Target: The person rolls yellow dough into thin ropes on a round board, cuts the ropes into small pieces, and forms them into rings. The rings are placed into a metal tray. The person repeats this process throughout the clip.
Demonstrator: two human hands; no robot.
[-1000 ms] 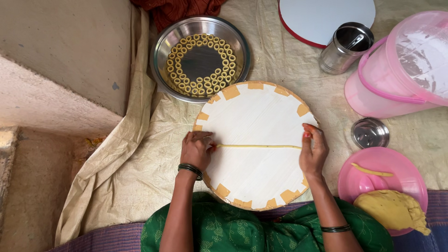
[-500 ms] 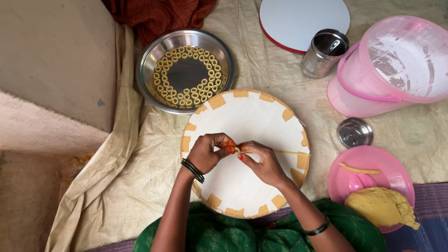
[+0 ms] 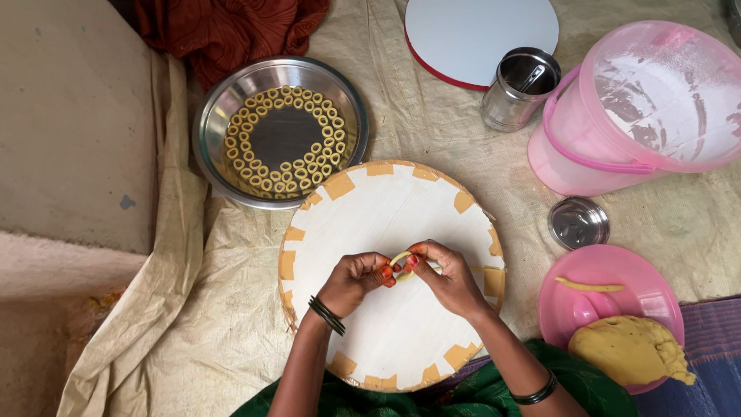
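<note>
My left hand [image 3: 356, 281] and my right hand [image 3: 446, 275] meet over the middle of a round white board [image 3: 370, 208] edged with tan tape patches. Between their fingertips they pinch a thin yellow dough strip [image 3: 400, 259], bent into a small loop just above the board. A steel pan [image 3: 231, 100] behind the board at the left holds several small yellow dough rings [image 3: 312, 160] laid in circles. At the right a pink lid [image 3: 602, 274] carries a lump of yellow dough [image 3: 629, 349] and one short dough strip [image 3: 589, 286].
A pink bucket [image 3: 617, 116] stands at the back right, with a steel cup [image 3: 515, 89] and a small steel lid [image 3: 577, 222] near it. A round white board with a red edge [image 3: 478, 35] lies at the back. Beige cloth [image 3: 154, 309] covers the floor; a step rises at the left.
A second ago my hands were apart, stretching the strip straight across the board. They have come together at the middle and curled the strip into a loop.
</note>
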